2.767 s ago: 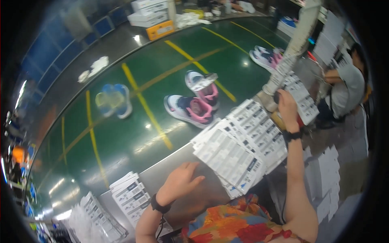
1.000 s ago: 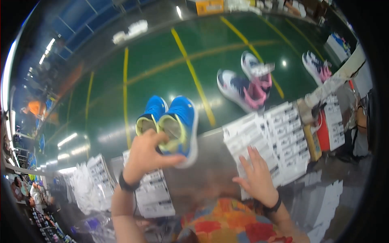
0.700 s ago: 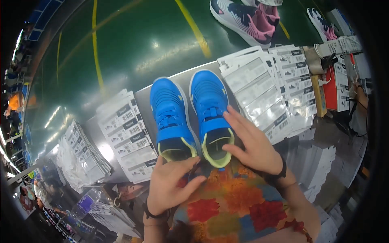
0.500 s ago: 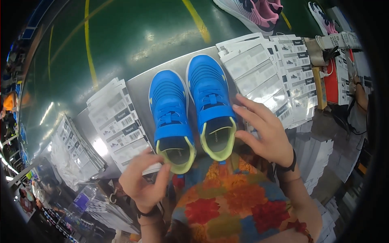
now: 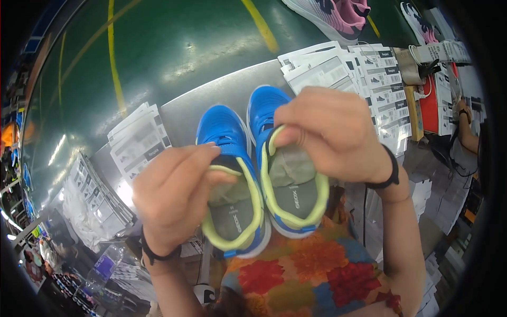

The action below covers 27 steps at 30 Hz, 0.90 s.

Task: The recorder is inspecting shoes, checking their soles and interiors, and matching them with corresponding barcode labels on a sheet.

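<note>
A pair of blue children's sneakers with lime-green collar linings lies side by side before me, toes pointing away. My left hand (image 5: 171, 193) pinches the tongue of the left sneaker (image 5: 224, 122). At the right sneaker (image 5: 262, 108), my right hand (image 5: 338, 134) grips the tongue between thumb and fingers and covers much of the strap and upper. Both tongues are pulled back toward me, so the shoes gape and their grey insoles show. Wadded pale stuffing seems to fill the front of each shoe. The heels reach over the near edge of the grey metal bench (image 5: 198, 98).
Printed label sheets (image 5: 138, 138) lie left of the shoes, with another stack (image 5: 97, 190) further left. More label sheets (image 5: 383, 90) spread on the right. Beyond runs a green surface with yellow lines (image 5: 174, 53), carrying a pink-and-navy sneaker (image 5: 330, 18). Another person's arm (image 5: 467, 127) shows far right.
Both hands have gone from loosely spread beside the shoes to closed on the tongues. The shoes have come nearer to me, and their openings are pulled wider.
</note>
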### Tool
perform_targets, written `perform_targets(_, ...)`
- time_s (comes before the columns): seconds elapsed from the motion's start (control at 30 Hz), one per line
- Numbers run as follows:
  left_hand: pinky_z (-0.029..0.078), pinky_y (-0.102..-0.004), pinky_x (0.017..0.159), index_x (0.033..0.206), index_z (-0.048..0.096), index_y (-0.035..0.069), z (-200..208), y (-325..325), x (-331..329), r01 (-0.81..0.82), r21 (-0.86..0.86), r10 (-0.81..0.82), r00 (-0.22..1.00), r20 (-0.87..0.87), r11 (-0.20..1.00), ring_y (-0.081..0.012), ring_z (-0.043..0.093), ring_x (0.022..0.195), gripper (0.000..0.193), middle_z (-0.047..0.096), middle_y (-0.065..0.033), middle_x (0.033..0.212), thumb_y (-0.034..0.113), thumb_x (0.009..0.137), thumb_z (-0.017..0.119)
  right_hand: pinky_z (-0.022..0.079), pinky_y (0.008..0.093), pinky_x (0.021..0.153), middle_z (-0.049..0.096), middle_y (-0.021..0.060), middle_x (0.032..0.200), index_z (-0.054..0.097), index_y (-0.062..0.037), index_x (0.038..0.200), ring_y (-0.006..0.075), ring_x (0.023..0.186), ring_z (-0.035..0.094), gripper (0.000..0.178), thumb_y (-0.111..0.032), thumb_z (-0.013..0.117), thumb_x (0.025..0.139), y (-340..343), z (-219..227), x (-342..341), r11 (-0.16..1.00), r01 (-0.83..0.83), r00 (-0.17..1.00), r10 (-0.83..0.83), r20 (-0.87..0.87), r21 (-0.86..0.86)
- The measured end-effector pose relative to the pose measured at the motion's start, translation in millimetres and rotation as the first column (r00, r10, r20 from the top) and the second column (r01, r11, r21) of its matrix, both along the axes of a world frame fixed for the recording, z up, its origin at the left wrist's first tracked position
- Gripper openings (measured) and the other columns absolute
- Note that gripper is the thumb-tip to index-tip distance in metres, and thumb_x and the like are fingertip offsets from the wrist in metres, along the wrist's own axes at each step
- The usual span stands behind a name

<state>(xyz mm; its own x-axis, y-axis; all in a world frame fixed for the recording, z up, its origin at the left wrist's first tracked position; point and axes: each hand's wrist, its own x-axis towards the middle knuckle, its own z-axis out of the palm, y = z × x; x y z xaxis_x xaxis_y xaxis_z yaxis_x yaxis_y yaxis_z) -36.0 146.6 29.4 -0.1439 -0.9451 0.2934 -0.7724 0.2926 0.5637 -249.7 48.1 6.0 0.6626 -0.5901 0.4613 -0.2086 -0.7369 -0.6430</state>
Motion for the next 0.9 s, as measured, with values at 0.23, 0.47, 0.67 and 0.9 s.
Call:
perform_targets(0.23,0.041,-0.0241,0.051,0.080,0.068,0.000,10,-25,7,-0.066,0.290,0.148,0.952,-0.269,0.955,-0.0142,0.057,0.055,0.013,0.063,-0.0086,0.064,0.010,0.073,0.073,0.037,0.0242,0.048,0.061,0.0045,0.060,0.069,0.0005,0.077,0.0059,0.053,0.048,0.012,-0.011,0.065,0.078,-31,10,9,0.698,-0.014,0.999,0.035,-0.015,0.716)
perform_targets(0.47,0.040,-0.0217,0.052,0.077,0.069,-0.002,9,-33,14,0.013,0.584,0.319,0.827,-0.463,0.812,-0.0087,0.055,0.057,0.014,0.064,-0.0060,0.063,0.012,0.076,0.072,0.045,0.0208,0.058,0.066,0.0040,0.070,0.070,0.0028,0.083,0.0061,0.063,0.057,0.018,-0.015,0.069,0.080,-38,1,14,0.489,-0.114,0.992,0.103,0.073,0.865)
perform_targets(0.67,0.042,-0.0234,0.051,0.075,0.070,-0.001,5,-27,6,-0.109,0.497,0.344,0.845,-0.410,0.861,-0.0123,0.057,0.054,0.013,0.063,-0.0073,0.063,0.012,0.074,0.072,0.042,0.0246,0.050,0.062,0.0046,0.062,0.068,0.0025,0.076,0.0084,0.058,0.055,0.014,-0.012,0.068,0.078,-24,1,14,0.731,-0.015,1.000,0.001,0.020,0.682)
perform_targets(0.9,0.054,-0.0325,0.064,0.094,0.066,0.001,-35,18,-4,0.115,-0.102,-0.106,0.990,0.093,0.988,-0.0247,0.065,0.075,0.032,0.065,-0.0151,0.090,0.002,0.063,0.072,0.051,0.0317,0.065,0.063,0.0094,0.086,0.063,-0.0005,0.089,0.0260,0.074,0.062,0.026,-0.008,0.073,0.065,25,-29,-13,0.989,0.028,0.999,-0.030,-0.012,-0.146)
